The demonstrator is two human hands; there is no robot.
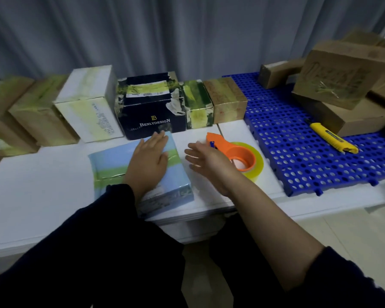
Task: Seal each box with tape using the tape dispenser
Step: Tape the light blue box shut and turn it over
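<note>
I see my left hand (150, 160) pressed flat, fingers spread, on the taped light-blue box (111, 163) at table centre, my right hand (206, 162) hovering open beside the orange tape dispenser (237, 152).

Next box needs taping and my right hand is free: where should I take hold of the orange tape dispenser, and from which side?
Take the tape dispenser by its orange ring around the roll, coming from above and the near left, where the right hand hovers open. It lies flat on the table, so the ring faces up. The pointed cutter end points away toward the boxes; probably best to keep fingers off it.
</note>
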